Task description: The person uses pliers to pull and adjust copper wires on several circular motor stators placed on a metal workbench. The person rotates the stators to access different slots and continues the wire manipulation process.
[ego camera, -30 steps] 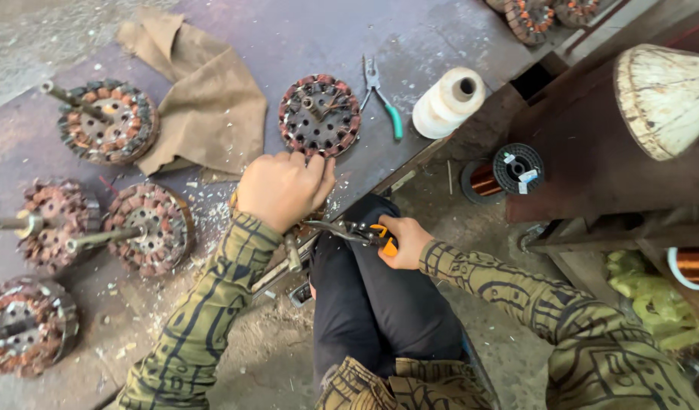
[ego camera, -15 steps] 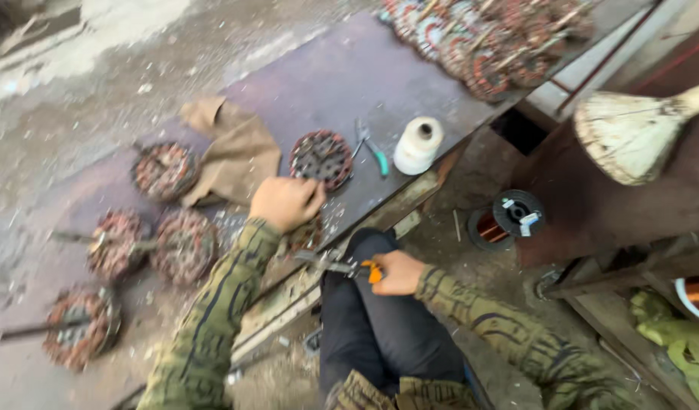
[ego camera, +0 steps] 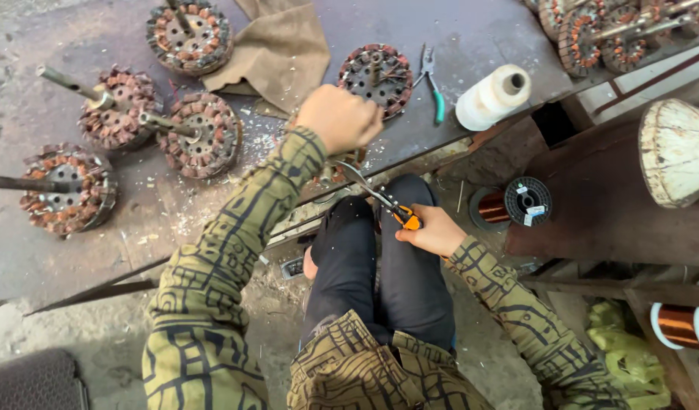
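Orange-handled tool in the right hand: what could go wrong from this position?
1. The right hand points the orange-handled tool at the left hand, which covers the workpiece at the bench edge; a slip could jab it.
2. The work sits above the person's dark trousers, so a dropped tool may land on the legs.
3. The white thread spool lies near the edge and could roll off.

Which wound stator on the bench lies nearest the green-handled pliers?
The shaftless stator just left of the pliers, beside the tan cloth; the others sit farther off.
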